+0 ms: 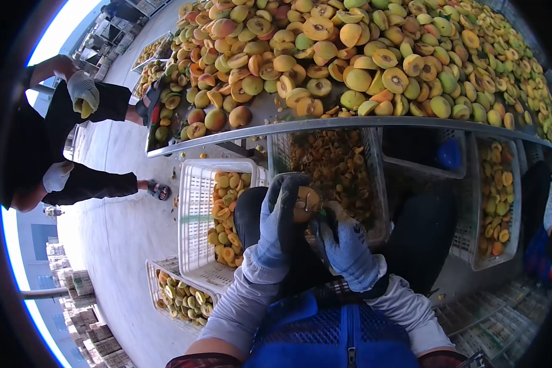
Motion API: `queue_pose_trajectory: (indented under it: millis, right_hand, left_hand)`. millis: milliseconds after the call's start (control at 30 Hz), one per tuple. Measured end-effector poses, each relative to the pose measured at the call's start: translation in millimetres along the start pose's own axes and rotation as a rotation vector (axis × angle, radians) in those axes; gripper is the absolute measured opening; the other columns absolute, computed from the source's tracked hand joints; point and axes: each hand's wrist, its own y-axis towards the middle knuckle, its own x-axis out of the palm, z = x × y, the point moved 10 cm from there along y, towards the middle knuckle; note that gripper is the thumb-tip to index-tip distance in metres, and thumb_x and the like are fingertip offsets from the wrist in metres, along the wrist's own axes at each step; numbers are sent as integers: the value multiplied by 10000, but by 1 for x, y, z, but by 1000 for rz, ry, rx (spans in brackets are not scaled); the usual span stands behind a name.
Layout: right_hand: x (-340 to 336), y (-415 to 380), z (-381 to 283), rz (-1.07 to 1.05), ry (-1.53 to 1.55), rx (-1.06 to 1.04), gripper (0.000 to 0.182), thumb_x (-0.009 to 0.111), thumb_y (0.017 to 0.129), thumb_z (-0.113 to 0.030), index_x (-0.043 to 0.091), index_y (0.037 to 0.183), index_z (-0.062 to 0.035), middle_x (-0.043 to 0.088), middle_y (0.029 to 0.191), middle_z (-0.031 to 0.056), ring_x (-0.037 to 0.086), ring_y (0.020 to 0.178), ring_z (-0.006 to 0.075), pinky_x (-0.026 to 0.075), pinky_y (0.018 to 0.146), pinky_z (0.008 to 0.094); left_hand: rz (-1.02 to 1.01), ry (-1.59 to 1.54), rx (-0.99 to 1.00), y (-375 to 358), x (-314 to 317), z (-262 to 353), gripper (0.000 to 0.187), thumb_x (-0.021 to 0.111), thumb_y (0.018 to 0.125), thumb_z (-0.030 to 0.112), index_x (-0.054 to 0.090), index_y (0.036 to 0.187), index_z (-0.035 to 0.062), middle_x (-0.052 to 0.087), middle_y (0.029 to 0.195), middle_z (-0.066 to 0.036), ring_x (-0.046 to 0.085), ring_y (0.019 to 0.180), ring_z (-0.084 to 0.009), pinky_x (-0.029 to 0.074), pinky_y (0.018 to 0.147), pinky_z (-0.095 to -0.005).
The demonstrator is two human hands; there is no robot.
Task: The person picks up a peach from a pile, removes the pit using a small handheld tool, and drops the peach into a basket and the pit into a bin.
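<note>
My left hand [281, 214], in a grey-blue work glove, is closed round a yellow peach half [305, 204] in front of my lap. My right hand [348, 248], in a similar glove, grips a small hand tool [322, 213] with some green on it. Its thin, curved metal end touches the fruit's face; most of the handle is hidden in my fingers. Just beyond my hands stands a crate [374, 178] full of orange-brown fruit scraps. Above it, a metal table [257, 130] bears a large heap of halved peaches [349, 55].
Left of my knee a white crate [193, 214] holds peach halves, with another crate [165, 265] beside it. A further crate [477, 245] stands at the right, near a blue object [449, 153] under the table. At the left stands another person [37, 141] in gloves, holding fruit.
</note>
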Motion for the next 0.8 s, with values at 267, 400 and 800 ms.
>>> queue_pose_trajectory:
  millis: [267, 400, 800]
  right_hand:
    - [-11, -9, -21, -4, -127, -42, 224, 595, 829, -187, 501, 923, -6, 550, 683, 207, 572, 627, 387, 430, 534, 452]
    - [1, -21, -12, -124, -163, 8, 293, 582, 831, -144, 484, 1035, 41, 559, 775, 230, 585, 697, 383, 455, 603, 430]
    - [11, -48, 23, -174, 210, 252, 209, 517, 890, -183, 528, 988, 1, 579, 780, 221, 583, 699, 388, 440, 600, 426]
  left_hand:
    - [111, -535, -447, -21, 12, -12, 295, 570, 860, 147, 555, 1105, -17, 589, 1023, -92, 559, 881, -148, 455, 773, -264]
    - [100, -689, -550, -33, 23, -22, 279, 515, 900, 186, 579, 1061, -31, 614, 961, -89, 572, 855, -146, 449, 764, -252]
    - [53, -646, -521, -47, 42, -30, 221, 492, 916, 159, 610, 968, -21, 621, 890, -76, 567, 814, -129, 449, 739, -249]
